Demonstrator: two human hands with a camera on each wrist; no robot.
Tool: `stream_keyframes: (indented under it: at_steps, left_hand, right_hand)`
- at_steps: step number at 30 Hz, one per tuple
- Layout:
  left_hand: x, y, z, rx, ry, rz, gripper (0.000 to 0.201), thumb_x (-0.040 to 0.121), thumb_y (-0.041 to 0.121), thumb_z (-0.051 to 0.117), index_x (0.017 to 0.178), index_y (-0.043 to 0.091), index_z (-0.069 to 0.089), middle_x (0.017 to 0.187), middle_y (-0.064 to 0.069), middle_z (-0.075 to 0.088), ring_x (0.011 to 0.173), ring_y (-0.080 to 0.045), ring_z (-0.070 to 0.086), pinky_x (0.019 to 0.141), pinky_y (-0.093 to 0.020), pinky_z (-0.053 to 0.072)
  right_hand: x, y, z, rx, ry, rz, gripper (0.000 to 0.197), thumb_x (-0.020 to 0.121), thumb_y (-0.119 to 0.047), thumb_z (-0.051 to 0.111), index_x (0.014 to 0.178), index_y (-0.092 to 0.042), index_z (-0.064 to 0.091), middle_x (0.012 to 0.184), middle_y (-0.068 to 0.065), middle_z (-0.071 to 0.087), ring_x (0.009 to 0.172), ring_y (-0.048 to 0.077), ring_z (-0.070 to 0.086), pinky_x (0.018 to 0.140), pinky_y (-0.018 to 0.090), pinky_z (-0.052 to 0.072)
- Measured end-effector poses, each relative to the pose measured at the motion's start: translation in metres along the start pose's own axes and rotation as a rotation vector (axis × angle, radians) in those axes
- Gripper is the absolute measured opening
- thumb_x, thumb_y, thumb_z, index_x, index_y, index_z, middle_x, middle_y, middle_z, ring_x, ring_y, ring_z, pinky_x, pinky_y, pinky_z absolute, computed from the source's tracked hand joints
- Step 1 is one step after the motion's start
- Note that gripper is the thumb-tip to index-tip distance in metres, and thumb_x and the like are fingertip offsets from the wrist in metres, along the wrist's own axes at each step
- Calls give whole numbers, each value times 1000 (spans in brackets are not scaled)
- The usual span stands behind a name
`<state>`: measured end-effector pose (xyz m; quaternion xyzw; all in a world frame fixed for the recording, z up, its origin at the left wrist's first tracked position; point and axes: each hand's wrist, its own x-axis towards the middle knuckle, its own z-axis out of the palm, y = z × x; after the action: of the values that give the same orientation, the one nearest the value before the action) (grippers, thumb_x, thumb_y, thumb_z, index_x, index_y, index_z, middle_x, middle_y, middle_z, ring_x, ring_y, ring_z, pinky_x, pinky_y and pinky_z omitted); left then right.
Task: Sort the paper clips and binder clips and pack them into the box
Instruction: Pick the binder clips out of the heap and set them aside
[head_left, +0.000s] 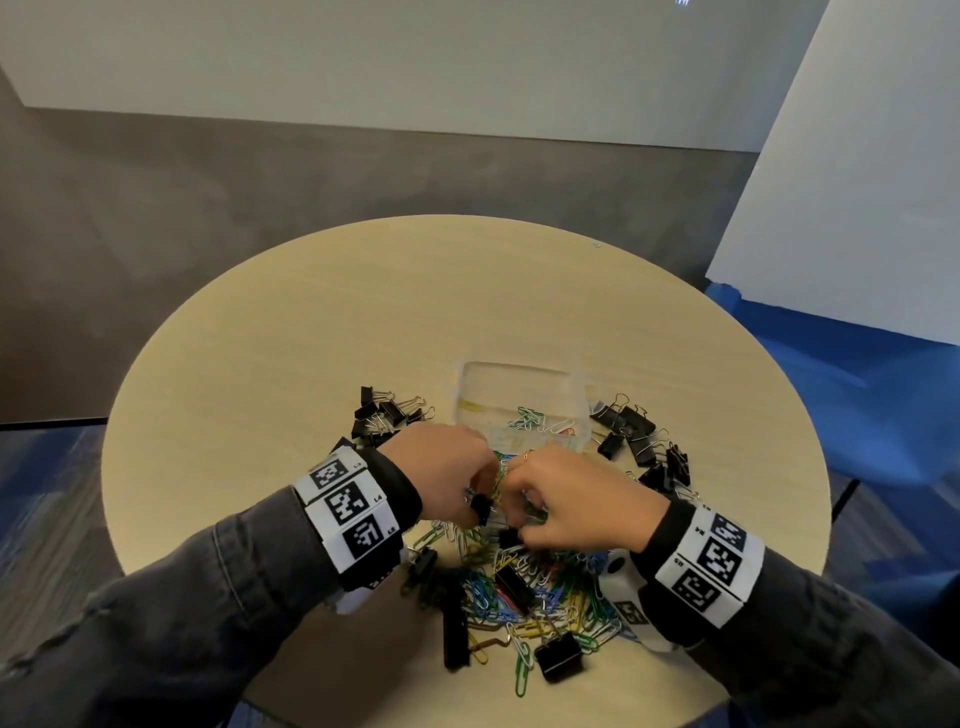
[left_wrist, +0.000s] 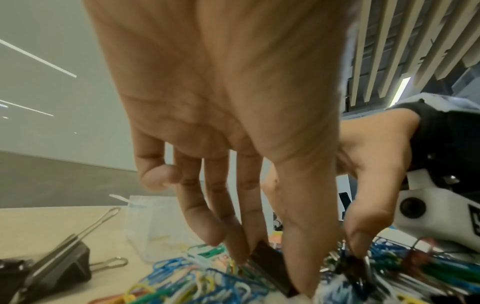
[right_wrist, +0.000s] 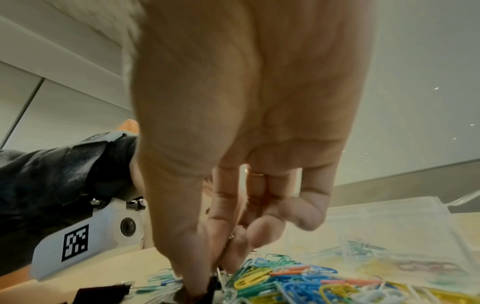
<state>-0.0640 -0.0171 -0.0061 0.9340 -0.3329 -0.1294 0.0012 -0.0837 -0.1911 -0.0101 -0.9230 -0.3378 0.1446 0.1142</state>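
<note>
We see a round table (head_left: 218, 415) with the clips strewn over its near half. Toward the left, a cluster of black binder clips (head_left: 382, 413) lies just beside the left wall of the clear box (head_left: 470, 395), which stands near the table's middle and holds a few paper clips (head_left: 530, 418). Our left hand (head_left: 452, 478) reaches down over the heap of coloured paper clips (head_left: 524, 587) toward the near edge; its thumb and fingertips (left_wrist: 240, 255) are closed on a small binder clip (left_wrist: 270, 269), pinched by its black body, while the little finger curls apart from the rest. Touching it fingertip to fingertip, our right hand (head_left: 576, 506) pinches another binder clip (right_wrist: 211, 286) at the top of the heap, thumb and forefinger pressed together on it, the other fingers bent and loose. Larger binder clips (head_left: 511, 587) lie among the paper clips, one near the table's near edge. To the right of the box a second group of binder clips (head_left: 641, 441) curves toward the right edge.
</note>
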Motion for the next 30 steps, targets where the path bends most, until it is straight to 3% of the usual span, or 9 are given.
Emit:
stream_keyframes:
  at_steps: [2, 4, 6, 11, 15, 18, 23, 26, 30]
  left_hand:
    - [-1, -3, -2, -26, 10, -10, 26, 77, 41, 67, 98, 28, 61, 88, 12, 50, 91, -16, 57, 65, -27, 37]
    - [-1, -6, -4, -47, 25, -24, 25, 76, 41, 68, 96, 28, 59, 82, 13, 48, 87, -16, 57, 63, -27, 39]
    - [-3, -11, -7, -46, 41, -50, 25, 77, 42, 68, 94, 27, 57, 75, 13, 44, 81, -15, 54, 59, -27, 35]
    - [-9, -42, -19, -80, 83, -180, 23, 80, 40, 69, 94, 26, 58, 82, 10, 55, 78, -16, 56, 63, -27, 42]
    - [-13, -64, -21, -111, 65, -296, 21, 78, 37, 70, 94, 25, 63, 88, 6, 62, 83, -17, 61, 66, -29, 49]
    - [-14, -75, -21, -98, 62, -355, 21, 81, 37, 69, 97, 23, 65, 96, 4, 59, 88, -17, 57, 72, -29, 48]
    - [-14, -82, -15, -21, 40, -410, 23, 86, 33, 64, 106, 22, 65, 108, 0, 56, 97, -18, 53, 75, -27, 43]
    - [-12, -85, -12, 11, 53, -447, 24, 87, 33, 61, 109, 21, 62, 112, 0, 56, 102, -19, 55, 71, -27, 41]
    - [-11, -85, -9, 8, 63, -486, 30, 86, 37, 63, 111, 21, 56, 113, 0, 55, 101, -21, 56, 71, -29, 43]
  right_hand:
    - [-2, 2, -2, 52, 12, 21, 4, 76, -20, 67, 74, -24, 65, 67, -19, 46, 61, -4, 44, 54, 18, 33]
    - [-5, 4, -6, 124, 2, 52, 3, 77, -23, 69, 74, -22, 68, 67, -18, 52, 63, 1, 51, 62, 28, 48]
    - [-8, 9, -14, 198, 36, 103, 6, 80, -28, 69, 76, -23, 70, 72, -14, 61, 70, 7, 58, 72, 36, 54]
    - [-26, 49, -41, 116, 202, 392, 21, 85, -39, 66, 72, -23, 66, 77, -6, 65, 68, 13, 59, 59, 28, 45]
    - [-40, 87, -47, -25, 175, 663, 20, 87, -37, 63, 77, -20, 65, 80, 0, 66, 75, 17, 62, 67, 33, 51]
    - [-43, 97, -44, -12, 121, 733, 18, 87, -37, 62, 82, -20, 63, 85, 1, 65, 78, 18, 61, 69, 32, 50]
    - [-42, 92, -40, -122, 153, 722, 18, 87, -39, 61, 92, -23, 61, 98, 0, 51, 93, 18, 50, 75, 33, 44]
    - [-40, 76, -41, -146, 194, 596, 19, 88, -36, 60, 100, -21, 62, 101, 1, 47, 97, 18, 48, 75, 30, 40]
    - [-36, 51, -39, 34, 9, 396, 23, 93, -27, 56, 113, -20, 63, 109, -2, 59, 99, 13, 59, 77, 21, 46]
